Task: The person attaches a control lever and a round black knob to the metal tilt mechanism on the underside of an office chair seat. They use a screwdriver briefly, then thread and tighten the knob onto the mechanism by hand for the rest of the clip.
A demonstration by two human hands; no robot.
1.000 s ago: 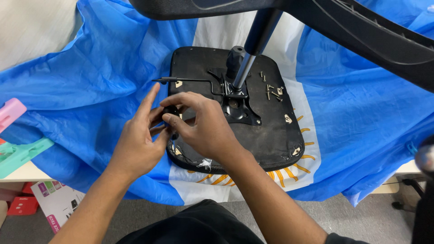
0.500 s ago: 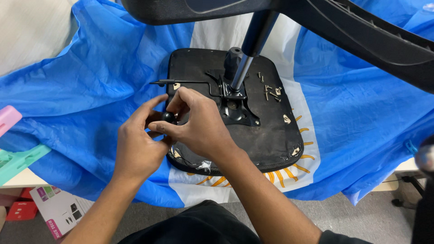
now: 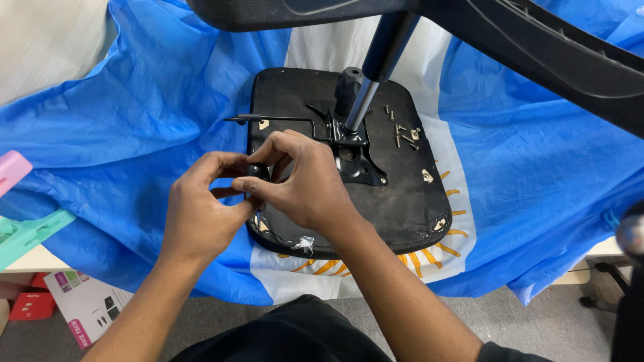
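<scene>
Upturned black seat pan [image 3: 402,201] laid flat on a blue and white cloth [image 3: 134,107], underside up, so the metal mechanism plate [image 3: 355,157] and its fittings face the worker. Cloth spread over the desk [image 3: 30,258] beneath, probably to spare the seat's upholstered face and catch small parts. Gas cylinder [image 3: 376,74] rising from the plate toward the camera, with the chair base [image 3: 537,47] arching across the top of the view.

Both hands gathered at the seat's left edge, around 1 small black knob [image 3: 258,171]. Left hand [image 3: 201,214] curled, thumb and forefinger closed toward the knob from the left, seemingly steadying it; contact itself partly hidden. Right hand [image 3: 302,181] bent over from the right, fingertips pinched on the same knob, thumb underneath: a light precision grip suited to turning or seating a small piece, not a forceful one. Whatever the knob sits on hidden by the fingers.

Thin black lever rod [image 3: 282,119] running left from the plate, just above the hands, untouched. Loose screws [image 3: 402,131] bunched on the seat to the right of the cylinder, kept on the flat pan where rolling away is unlikely, well apart from both hands. Pink and green plastic pieces [image 3: 20,208] at the far left edge, a printed box [image 3: 87,308] on the floor below.
</scene>
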